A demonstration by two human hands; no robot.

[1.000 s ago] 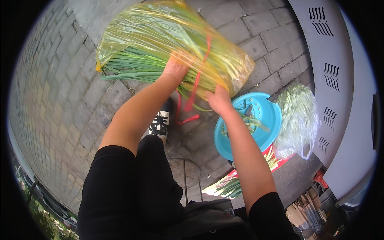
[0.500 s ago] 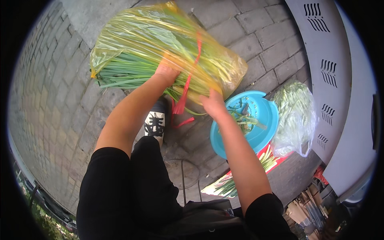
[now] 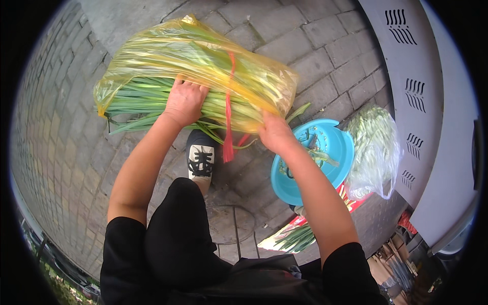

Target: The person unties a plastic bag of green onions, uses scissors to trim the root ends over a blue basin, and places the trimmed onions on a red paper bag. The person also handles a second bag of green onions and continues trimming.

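Note:
A large bundle of long green onions [image 3: 142, 99] lies on the paving, partly covered by a yellow plastic bag [image 3: 173, 43]. My left hand [image 3: 184, 104] rests over the stalks, its curled fingers at the bag's open edge; the fingertips are hidden by film. At the bundle's pale end, my right hand [image 3: 277, 133] is closed on the near edge of the bag. Between my hands, a red plastic tie [image 3: 229, 109] runs around the bundle, its loose end hanging toward my shoe [image 3: 201, 160].
Beside my right forearm stands a blue basin [image 3: 333, 175] with plant scraps in it. A clear bag of pale green vegetables [image 3: 373, 152] leans next to it, by a grey slotted metal panel [image 3: 406, 66]. More green stalks [image 3: 295, 238] lie below the basin.
The bundle in its bag has shifted left. My left hand has moved left and slightly nearer, and more of it shows outside the film. My right hand stays at the bag's near edge.

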